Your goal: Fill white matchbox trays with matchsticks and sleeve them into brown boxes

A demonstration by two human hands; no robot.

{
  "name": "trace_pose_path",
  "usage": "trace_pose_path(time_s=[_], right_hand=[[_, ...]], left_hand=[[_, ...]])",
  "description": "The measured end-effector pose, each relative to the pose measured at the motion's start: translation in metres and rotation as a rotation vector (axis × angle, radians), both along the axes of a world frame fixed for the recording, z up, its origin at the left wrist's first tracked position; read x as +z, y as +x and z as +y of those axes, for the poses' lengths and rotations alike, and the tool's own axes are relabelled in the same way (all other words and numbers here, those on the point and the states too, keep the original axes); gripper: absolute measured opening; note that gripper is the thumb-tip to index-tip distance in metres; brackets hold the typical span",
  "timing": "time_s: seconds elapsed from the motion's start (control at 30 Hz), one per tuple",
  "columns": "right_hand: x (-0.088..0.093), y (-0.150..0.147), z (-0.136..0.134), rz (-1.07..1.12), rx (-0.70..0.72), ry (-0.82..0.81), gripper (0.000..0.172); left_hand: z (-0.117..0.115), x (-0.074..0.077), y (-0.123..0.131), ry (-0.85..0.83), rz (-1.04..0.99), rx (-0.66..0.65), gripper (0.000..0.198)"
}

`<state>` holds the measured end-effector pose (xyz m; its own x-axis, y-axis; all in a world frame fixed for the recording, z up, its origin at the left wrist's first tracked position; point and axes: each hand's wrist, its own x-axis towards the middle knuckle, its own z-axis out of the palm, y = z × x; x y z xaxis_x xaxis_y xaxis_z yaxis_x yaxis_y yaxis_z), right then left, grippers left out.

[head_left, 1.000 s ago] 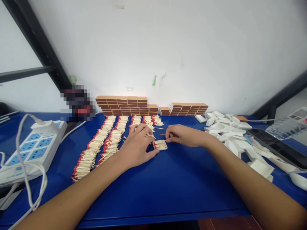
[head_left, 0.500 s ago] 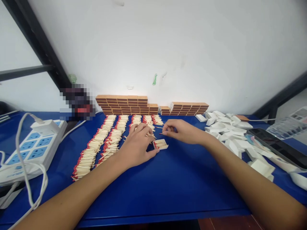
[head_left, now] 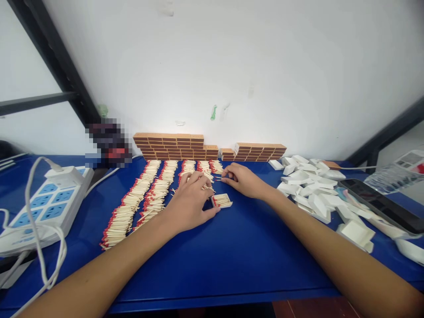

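My left hand (head_left: 194, 196) rests over the matches (head_left: 207, 189), some showing under its fingers. Its thumb is spread out by the near left corner of a small white matchbox tray (head_left: 227, 204), and its other fingers bend by the far left corner. Several red-tipped matches (head_left: 219, 201) lie inside the tray. Beyond the tray, my right hand (head_left: 241, 179) is closed in a pinch, with a single match (head_left: 217, 179) at its fingertips, red head to the left. Rows of loose matches (head_left: 121, 216) stretch across the blue table (head_left: 212, 265) to the left.
Stacked brown-sided matchboxes (head_left: 168, 145) line the wall, with a lower stack (head_left: 260, 151) to their right. White empty trays (head_left: 311, 181) are heaped at the right beside a black phone (head_left: 380, 203). A power strip (head_left: 49, 203) with white cables lies at the left.
My right hand has shifted slightly up and to the left, its fingertips now at the match behind the tray. My left hand and the tray have hardly moved.
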<state>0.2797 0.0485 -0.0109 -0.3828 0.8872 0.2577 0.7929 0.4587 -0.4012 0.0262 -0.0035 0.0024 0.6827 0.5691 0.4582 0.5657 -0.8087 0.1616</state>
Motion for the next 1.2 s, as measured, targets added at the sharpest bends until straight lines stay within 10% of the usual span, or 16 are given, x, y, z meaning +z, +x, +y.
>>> trace_pose_path(time_s=[0.5, 0.73, 1.2], right_hand=[[0.042, -0.013, -0.044, -0.062, 0.244, -0.254, 0.017], [0.023, 0.005, -0.007, 0.127, 0.020, -0.004, 0.022], [-0.006, 0.003, 0.019, -0.028, 0.003, 0.082, 0.010]], left_hand=[[0.000, 0.001, 0.000, 0.007, 0.014, 0.033, 0.024], [-0.001, 0.001, 0.000, 0.005, 0.011, 0.011, 0.024], [-0.002, 0.003, 0.000, -0.002, 0.010, 0.013, 0.023]])
